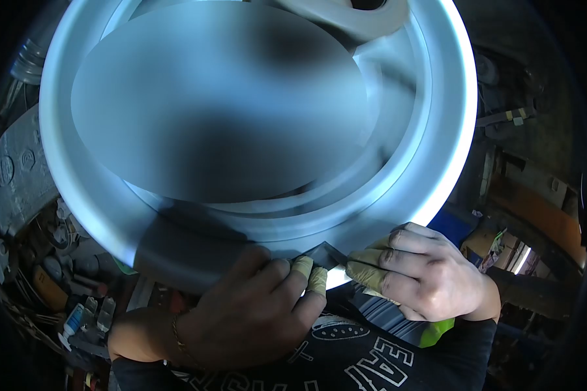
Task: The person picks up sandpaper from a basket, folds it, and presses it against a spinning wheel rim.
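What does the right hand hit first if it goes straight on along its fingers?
The right hand would likely meet the small dark piece just ahead of it first, then the left hand; depth is unclear here.

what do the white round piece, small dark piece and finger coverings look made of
White round piece: perhaps painted metal or plastic, smooth satin, given soft highlights.
Dark piece: possibly abrasive paper, matte, thin-edged.
Finger coverings: maybe tape or rubber, dull, wrinkled, close-fitting.
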Available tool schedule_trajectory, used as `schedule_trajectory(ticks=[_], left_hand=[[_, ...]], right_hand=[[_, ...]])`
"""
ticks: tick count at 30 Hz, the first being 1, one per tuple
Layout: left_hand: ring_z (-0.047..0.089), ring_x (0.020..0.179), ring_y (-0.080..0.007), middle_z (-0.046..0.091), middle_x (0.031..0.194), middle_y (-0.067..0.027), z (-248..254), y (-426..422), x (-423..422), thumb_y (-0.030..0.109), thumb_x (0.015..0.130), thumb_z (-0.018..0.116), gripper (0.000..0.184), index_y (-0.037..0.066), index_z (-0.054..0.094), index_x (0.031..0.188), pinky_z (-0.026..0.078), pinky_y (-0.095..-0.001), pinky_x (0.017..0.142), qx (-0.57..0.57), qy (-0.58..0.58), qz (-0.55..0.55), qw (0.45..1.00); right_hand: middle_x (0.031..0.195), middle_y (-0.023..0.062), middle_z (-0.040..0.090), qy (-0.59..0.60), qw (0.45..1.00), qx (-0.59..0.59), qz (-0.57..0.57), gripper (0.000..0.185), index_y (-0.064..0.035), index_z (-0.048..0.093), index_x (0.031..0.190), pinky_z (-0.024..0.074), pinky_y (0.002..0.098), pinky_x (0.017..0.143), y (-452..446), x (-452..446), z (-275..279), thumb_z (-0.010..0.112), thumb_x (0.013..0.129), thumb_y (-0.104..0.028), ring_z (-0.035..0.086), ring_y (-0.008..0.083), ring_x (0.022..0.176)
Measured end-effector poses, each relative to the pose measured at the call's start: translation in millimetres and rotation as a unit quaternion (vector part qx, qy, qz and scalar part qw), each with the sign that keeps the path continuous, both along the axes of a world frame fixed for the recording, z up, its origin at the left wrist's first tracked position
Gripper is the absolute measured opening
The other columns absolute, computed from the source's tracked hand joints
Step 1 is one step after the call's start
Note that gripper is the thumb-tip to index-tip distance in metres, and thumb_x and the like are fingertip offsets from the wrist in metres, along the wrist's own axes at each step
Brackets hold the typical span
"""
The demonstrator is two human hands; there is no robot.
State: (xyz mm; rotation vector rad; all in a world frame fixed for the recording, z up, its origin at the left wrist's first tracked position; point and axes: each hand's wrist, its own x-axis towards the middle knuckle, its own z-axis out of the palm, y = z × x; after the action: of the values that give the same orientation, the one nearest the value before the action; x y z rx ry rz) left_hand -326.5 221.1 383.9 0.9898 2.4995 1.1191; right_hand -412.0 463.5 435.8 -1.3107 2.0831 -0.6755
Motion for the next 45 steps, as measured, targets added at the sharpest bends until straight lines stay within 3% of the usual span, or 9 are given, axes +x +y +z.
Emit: schedule_trajectory(ticks=[20, 36, 45], left_hand=[[0.061, 0.083, -0.0205, 0.066, 0.101, -0.0125, 0.9, -1.2, -5.9, 0.014, 0.081, 0.061, 0.028, 0.001, 0.07, 0.104, 0.047, -0.0366, 0.08, -0.026, -0.043, -0.026, 0.998], [0.061, 0.081, -0.021, 0.064, 0.095, -0.0108, -0.1, 0.2, -3.0, 0.014, 0.08, 0.067, 0.022, 0.001, 0.071, 0.098, 0.049, -0.0372, 0.079, -0.039, -0.043, 0.003, 0.998], [0.061, 0.081, -0.0211, 0.064, 0.093, -0.0114, 3.6, -0.3, -8.1, 0.014, 0.08, 0.064, 0.017, 0.003, 0.069, 0.092, 0.049, -0.0373, 0.077, -0.064, -0.053, -0.021, 0.996]], right_hand=[[0.084, 0.0092, 0.065, -0.007, 1.0, -0.003, 0.005, 0.031, 0.0023, 0.071, 0.091, 0.0503, 0.0331, 0.076, -0.7, -4.2, -7.9, 0.067, 0.066, -0.015, 0.061, 0.0225, 0.084], [0.09, 0.0098, 0.067, -0.054, 0.999, 0.008, -0.005, 0.024, 0.0008, 0.071, 0.09, 0.0515, 0.035, 0.08, -4.4, -8.6, -15.7, 0.07, 0.068, -0.009, 0.061, 0.0237, 0.086], [0.093, 0.0111, 0.068, -0.066, 0.998, 0.015, 0.011, 0.033, 0.0012, 0.07, 0.092, 0.054, 0.0361, 0.084, -3.3, -10.7, -18.6, 0.071, 0.06, -0.007, 0.062, 0.0264, 0.091]])
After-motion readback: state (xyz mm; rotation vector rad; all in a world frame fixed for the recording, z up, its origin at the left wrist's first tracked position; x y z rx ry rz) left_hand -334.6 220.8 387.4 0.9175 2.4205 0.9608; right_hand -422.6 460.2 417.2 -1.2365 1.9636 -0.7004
